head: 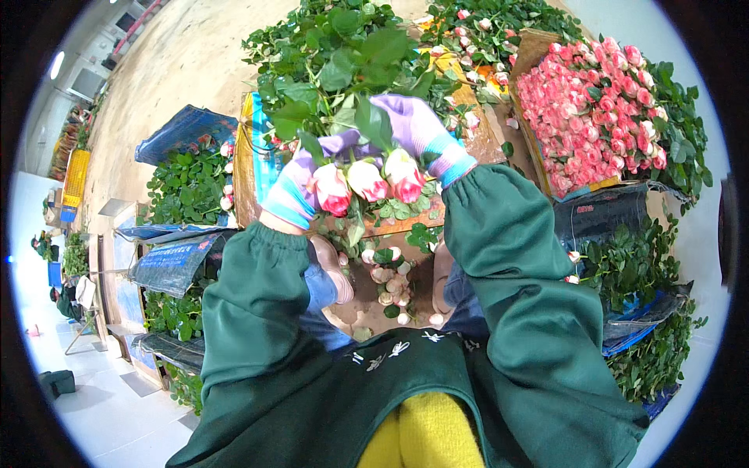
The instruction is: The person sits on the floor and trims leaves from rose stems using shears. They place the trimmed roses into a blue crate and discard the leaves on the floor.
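Observation:
Three pink-and-white roses (367, 180) hang heads toward me between my hands, their leafy stems pointing away. My left hand (304, 169), in a purple glove with a blue and pink cuff, is closed around the stems beside the left bloom. My right hand (409, 126), gloved alike, is at the foliage above the right bloom; leaves hide its fingertips, so its grip cannot be told. Beyond both hands a large heap of leafy rose stems (333, 52) lies on a wooden bench (248, 193) with blue and yellow sheeting.
A big wrapped bundle of pink roses (591, 117) stands at the right. Leafy stems between dark sheets (175, 263) flank me on both sides. Cut rose heads (393, 284) lie on the floor between my boots. People work far off at left.

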Tool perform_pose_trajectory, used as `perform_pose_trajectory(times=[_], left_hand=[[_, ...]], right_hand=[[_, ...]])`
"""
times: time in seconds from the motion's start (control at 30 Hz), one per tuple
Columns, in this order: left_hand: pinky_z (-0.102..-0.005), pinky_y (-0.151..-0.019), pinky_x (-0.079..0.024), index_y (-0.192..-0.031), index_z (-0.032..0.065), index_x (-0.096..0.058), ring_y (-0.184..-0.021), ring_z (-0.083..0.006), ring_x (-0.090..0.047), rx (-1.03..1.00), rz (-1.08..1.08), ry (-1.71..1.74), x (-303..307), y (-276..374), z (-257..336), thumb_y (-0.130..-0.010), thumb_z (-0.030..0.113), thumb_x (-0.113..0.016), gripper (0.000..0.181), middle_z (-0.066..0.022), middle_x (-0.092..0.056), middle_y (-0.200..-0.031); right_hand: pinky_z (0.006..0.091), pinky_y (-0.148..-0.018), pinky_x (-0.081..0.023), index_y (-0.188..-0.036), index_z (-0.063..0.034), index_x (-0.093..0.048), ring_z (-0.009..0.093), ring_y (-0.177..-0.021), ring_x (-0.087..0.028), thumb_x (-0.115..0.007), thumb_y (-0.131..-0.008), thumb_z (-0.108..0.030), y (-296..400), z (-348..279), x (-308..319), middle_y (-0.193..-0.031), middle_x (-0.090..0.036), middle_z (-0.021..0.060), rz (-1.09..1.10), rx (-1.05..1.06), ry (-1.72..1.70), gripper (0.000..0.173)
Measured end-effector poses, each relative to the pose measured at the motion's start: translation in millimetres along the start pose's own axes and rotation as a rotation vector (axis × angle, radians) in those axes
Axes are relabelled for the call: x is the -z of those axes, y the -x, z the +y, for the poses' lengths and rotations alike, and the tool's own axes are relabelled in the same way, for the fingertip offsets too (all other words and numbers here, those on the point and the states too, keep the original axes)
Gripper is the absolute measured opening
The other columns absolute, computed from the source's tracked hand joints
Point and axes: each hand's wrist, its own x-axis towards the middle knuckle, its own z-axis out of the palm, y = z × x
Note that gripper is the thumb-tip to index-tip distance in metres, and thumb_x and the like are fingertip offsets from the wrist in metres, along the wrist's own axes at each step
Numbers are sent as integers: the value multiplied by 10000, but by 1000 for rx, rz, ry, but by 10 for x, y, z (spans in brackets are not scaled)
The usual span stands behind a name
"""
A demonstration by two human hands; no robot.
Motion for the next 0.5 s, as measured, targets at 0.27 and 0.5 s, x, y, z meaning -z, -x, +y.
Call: perform_pose_trajectory(times=[0.27,0.5], left_hand=[[-235,-606,-469,-1043,-10,-528,-732,-126,-577,267,15,-436,51,216,-157,-817,227,-538,328,-84,-596,-918],[-239,-543,-489,-1036,-16,-537,-657,-142,-602,447,-74,-332,256,394,-405,-847,215,-496,301,-113,-626,-871]], right_hand=[[276,-403,-354,-620,-83,-516,122,-426,-436,-528,-807,-409,70,188,99,-526,-466,3,32,-524,-122,376],[240,-369,-373,-891,-46,-558,150,-496,-570,-551,-812,-323,-207,664,222,-744,-608,67,-127,-628,4,289]])
